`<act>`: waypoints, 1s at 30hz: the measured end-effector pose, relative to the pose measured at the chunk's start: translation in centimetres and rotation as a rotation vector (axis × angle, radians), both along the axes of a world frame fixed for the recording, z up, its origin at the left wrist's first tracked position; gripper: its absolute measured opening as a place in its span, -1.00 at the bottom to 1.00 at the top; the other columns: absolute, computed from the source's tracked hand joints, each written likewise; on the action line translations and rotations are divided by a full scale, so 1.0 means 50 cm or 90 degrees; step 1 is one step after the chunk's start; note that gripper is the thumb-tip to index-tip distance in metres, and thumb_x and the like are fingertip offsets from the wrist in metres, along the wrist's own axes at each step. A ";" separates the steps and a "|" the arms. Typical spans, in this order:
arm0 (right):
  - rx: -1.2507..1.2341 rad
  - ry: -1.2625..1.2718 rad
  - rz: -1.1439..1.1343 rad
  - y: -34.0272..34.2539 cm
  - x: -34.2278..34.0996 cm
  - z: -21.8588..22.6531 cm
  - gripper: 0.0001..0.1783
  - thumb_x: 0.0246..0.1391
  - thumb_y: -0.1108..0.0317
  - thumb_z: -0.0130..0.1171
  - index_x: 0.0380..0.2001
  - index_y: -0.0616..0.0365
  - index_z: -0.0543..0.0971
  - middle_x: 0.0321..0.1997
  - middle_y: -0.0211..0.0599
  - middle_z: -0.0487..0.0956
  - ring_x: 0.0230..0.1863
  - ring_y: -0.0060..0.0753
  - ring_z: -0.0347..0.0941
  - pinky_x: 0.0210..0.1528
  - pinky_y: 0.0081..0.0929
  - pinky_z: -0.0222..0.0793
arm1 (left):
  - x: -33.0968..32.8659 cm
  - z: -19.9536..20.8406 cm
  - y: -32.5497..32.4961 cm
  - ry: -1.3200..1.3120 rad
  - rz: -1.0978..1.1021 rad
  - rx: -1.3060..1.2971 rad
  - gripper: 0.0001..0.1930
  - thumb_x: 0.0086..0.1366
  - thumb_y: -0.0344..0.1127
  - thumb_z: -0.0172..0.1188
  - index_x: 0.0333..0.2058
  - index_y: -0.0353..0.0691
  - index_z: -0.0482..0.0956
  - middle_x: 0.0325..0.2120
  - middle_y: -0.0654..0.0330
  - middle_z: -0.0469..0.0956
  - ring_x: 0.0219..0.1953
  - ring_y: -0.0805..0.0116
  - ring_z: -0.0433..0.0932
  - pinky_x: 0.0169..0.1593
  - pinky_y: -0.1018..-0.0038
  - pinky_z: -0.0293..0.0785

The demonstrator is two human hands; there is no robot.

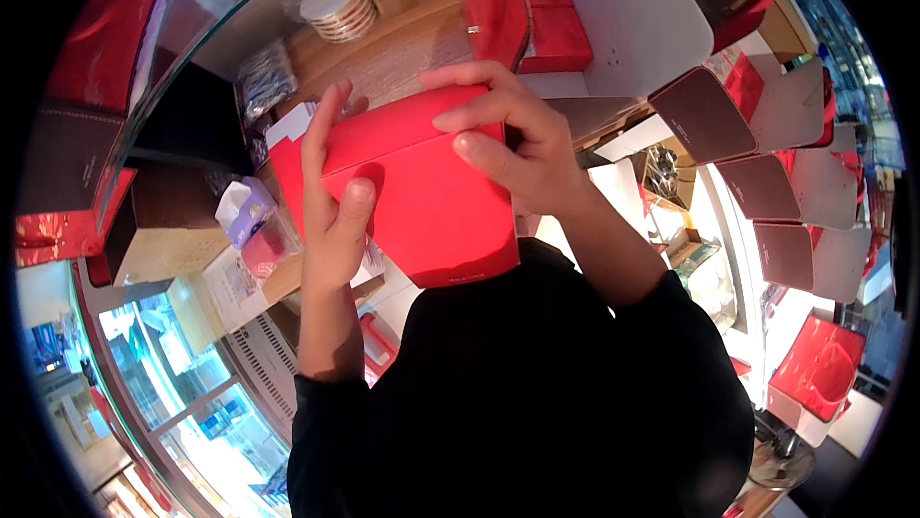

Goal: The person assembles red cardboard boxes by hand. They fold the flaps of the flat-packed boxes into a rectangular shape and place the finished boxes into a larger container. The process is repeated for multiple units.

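A bright red cardboard box (pixel 441 207) with a creased top edge is held up in front of my black-sleeved body. My left hand (pixel 331 221) grips its left side, with the thumb on the front face and the fingers reaching up along the edge. At the upper right corner, my right hand (pixel 527 144) clasps the box with bent fingers over the top and the thumb against the front. The box's back and underside are hidden.
Beyond the box, a wooden surface (pixel 402 48) bears a stack of white spools (pixel 338 8) and clear plastic packets (pixel 266 79). A purple tissue pack (pixel 245 211) lies at left. Open brown-flapped boxes (pixel 707 115) line the right; a glass edge (pixel 220 10) crosses the upper left.
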State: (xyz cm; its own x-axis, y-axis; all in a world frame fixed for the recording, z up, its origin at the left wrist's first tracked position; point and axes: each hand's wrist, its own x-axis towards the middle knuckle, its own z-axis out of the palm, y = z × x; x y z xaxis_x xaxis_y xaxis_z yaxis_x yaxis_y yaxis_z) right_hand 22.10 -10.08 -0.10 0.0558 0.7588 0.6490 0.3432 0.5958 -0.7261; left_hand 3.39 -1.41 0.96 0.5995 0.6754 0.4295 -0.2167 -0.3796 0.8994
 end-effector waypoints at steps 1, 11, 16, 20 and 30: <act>0.014 -0.045 -0.025 -0.004 0.003 0.002 -0.78 0.07 0.44 0.07 -0.18 0.21 0.52 0.19 0.01 0.30 0.11 -0.28 0.33 0.12 -0.36 0.23 | 0.009 0.005 -0.011 -0.020 0.012 -0.062 -0.44 0.26 0.00 0.05 0.11 -0.26 0.32 0.15 -0.08 0.23 0.18 0.18 0.25 0.19 0.29 0.16; -0.009 0.104 -0.146 -0.035 -0.005 -0.030 -0.52 -0.04 0.28 0.25 -0.02 0.14 0.41 0.20 -0.02 0.25 0.17 -0.18 0.26 0.18 -0.29 0.15 | 0.042 -0.016 -0.013 0.059 0.031 0.146 -0.53 0.29 0.05 -0.01 -0.04 -0.23 0.39 0.10 -0.11 0.26 0.14 0.09 0.25 0.21 0.22 0.10; 0.092 0.269 -0.139 -0.066 0.019 -0.044 -0.54 -0.12 0.34 0.34 -0.10 0.14 0.47 0.17 -0.04 0.31 0.16 -0.19 0.26 0.19 -0.32 0.15 | 0.052 -0.004 -0.065 -0.030 -0.070 -0.137 -0.11 -0.02 -0.13 0.43 0.21 -0.25 0.10 0.09 -0.01 0.27 0.16 0.14 0.26 0.18 0.28 0.23; 0.024 0.192 -0.120 -0.086 0.053 -0.043 -0.48 -0.17 0.29 0.38 -0.08 0.08 0.48 0.23 -0.07 0.27 0.24 -0.15 0.20 0.22 -0.26 0.12 | 0.026 -0.041 -0.056 0.167 -0.103 -0.182 -0.15 -0.07 -0.20 0.45 0.15 -0.26 0.18 0.04 0.03 0.36 0.09 0.20 0.37 0.13 0.32 0.30; -0.203 -0.357 -0.158 -0.169 0.028 0.104 -0.19 -0.37 0.29 0.47 0.08 0.07 0.41 0.15 -0.15 0.33 0.10 -0.07 0.33 0.08 -0.25 0.30 | 0.039 0.064 -0.068 0.374 -0.008 0.515 -0.24 -0.27 -0.17 0.47 -0.01 -0.21 0.38 -0.11 0.04 0.48 -0.10 -0.03 0.47 -0.03 0.21 0.39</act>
State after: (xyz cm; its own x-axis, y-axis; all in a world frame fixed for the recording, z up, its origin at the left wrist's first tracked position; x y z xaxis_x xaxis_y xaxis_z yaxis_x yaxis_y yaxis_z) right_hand 23.48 -18.51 5.09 -0.0253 0.9255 0.3779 0.8166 0.2372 -0.5262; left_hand 5.32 -4.80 4.14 0.8692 0.3037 0.3901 0.1719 -0.9255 0.3375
